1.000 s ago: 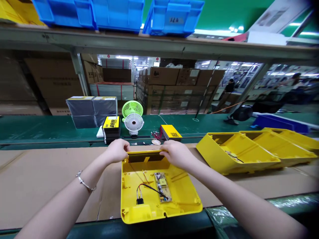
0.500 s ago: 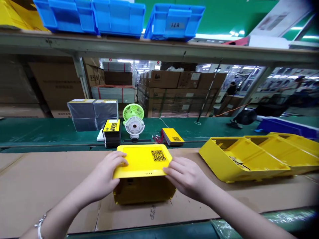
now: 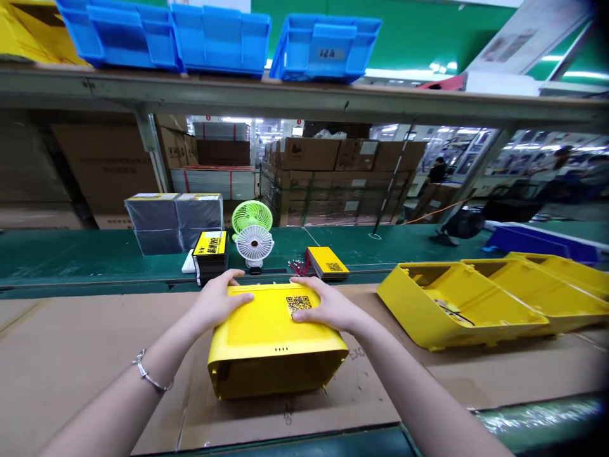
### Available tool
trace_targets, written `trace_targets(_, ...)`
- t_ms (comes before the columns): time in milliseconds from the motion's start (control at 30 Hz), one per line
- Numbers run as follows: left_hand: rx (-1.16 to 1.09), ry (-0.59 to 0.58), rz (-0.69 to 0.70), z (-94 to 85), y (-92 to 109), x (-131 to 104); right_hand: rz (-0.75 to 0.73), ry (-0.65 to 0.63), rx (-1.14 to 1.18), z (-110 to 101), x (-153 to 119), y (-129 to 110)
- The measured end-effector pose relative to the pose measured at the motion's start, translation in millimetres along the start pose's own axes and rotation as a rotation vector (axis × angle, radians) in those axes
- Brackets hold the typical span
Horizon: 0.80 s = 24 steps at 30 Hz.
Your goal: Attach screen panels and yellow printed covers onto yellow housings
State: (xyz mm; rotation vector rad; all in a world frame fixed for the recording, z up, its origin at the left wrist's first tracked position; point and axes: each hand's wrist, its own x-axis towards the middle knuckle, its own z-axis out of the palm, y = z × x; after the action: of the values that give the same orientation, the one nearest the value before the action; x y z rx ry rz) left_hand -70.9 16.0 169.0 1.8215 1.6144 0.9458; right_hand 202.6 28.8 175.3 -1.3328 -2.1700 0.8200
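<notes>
A yellow plastic housing (image 3: 257, 330) with a QR code on top stands on the cardboard sheet, its open side toward me and its inside dark. My left hand (image 3: 221, 301) grips its left far corner, thumb on the top face and fingers over the far edge. At the right far corner my right hand (image 3: 328, 304) holds it the same way, the thumb touching the QR code. The fingertips behind the far edge are partly hidden.
Yellow housings (image 3: 457, 304) lie in a row at the right. Behind are two small fans (image 3: 254, 244), a stack of black-and-yellow packs (image 3: 210, 254), a yellow sheet stack (image 3: 328, 261) and grey boxes (image 3: 176, 222). Blue bins (image 3: 326, 47) sit on the shelf above.
Both hands have moved from the sides of the housing's top to its far edge, thumbs now on top. The housing's top has tilted, and more of its front shows.
</notes>
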Motion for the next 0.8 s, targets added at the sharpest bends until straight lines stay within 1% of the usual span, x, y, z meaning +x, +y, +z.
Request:
trace_targets(100, 0.092, 0.086, 0.079, -9.2, -11.3, 26.5, 0.03, 0.055, 0.131, 6.2, 5.7, 3.7)
trace_targets(167, 0.228, 0.175, 0.129, -18.3, -23.0, 48.2, 0.026, 0.094, 0.188, 10.0, 7.8, 4.8)
trace_targets(200, 0.311, 0.236, 0.132, -23.3, -29.4, 58.9, 0.025, 0.115, 0.204, 11.6, 8.6, 5.5)
trace_targets(267, 0.372, 0.298, 0.124, -32.4, -42.8, 77.0, 0.027, 0.147, 0.219, 14.2, 10.2, 7.1)
trace_targets(333, 0.427, 0.345, 0.101, -37.9, -56.7, 88.1, 0.034, 0.169, 0.22, 15.8, 11.5, 9.0)
trace_targets(400, 0.506, 0.364, 0.056, -38.6, -71.4, 91.6, 0.042, 0.18, 0.221, 16.6, 12.3, 10.4)
trace_targets(467, 0.581, 0.357, 0.034, -35.9, -85.6, 89.7, 0.045, 0.186, 0.23, 17.1, 12.6, 11.1)
trace_targets(533, 0.618, 0.365, 0.078, -33.1, -96.9, 85.7, 0.049, 0.184, 0.249, 17.5, 12.8, 11.4)
trace_targets(600, 0.63, 0.399, 0.139, -33.5, -102.9, 82.7, 0.05, 0.186, 0.258, 18.0, 13.1, 12.0)
trace_targets(700, 0.61, 0.425, 0.171, -42.8, -100.3, 81.3, 0.044, 0.206, 0.25, 18.9, 14.1, 13.6)
trace_targets(800, 0.581, 0.452, 0.214, -59.2, -85.7, 80.4, 0.045, 0.214, 0.256, 19.2, 15.3, 14.7)
